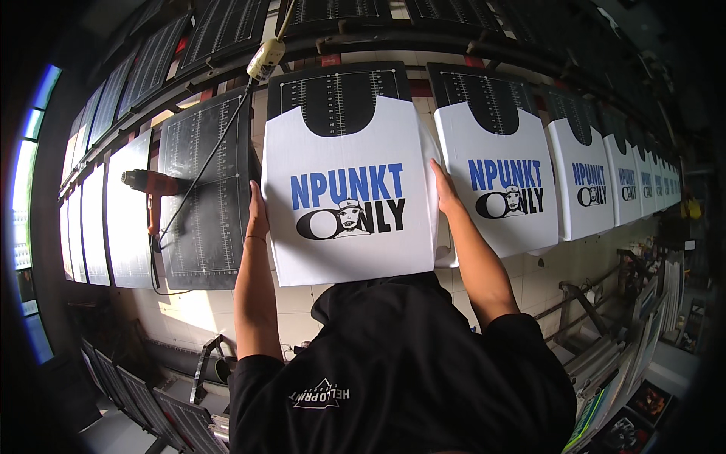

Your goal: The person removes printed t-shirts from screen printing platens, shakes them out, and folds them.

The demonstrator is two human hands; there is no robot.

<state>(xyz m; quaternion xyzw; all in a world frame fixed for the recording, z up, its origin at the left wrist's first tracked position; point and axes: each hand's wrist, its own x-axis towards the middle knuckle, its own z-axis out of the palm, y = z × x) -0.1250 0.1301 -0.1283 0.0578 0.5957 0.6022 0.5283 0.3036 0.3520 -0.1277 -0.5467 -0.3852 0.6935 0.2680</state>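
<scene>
A white printed T-shirt (325, 261) lies stretched over a black printing board (339, 91), its scooped neckline at the far end. Blue lettering and a black drawn figure cover its chest. Along the shirt's left side edge is my left hand (258, 214), closed on the fabric, its fingers partly hidden. My right hand (445, 189) grips the opposite edge a little farther up, the other fingers tucked out of sight beside the board. Close by on the right, a second white T-shirt (499, 227) with the same print sits on its own board.
Further printed shirts (584, 185) on boards run off to the right. A heat gun (156, 189) rests on the bare boards at left, its black cord (215, 155) rising to a pale plug connector (266, 60). Behind runs a dark rail (333, 44); racks (582, 310) stand at lower right.
</scene>
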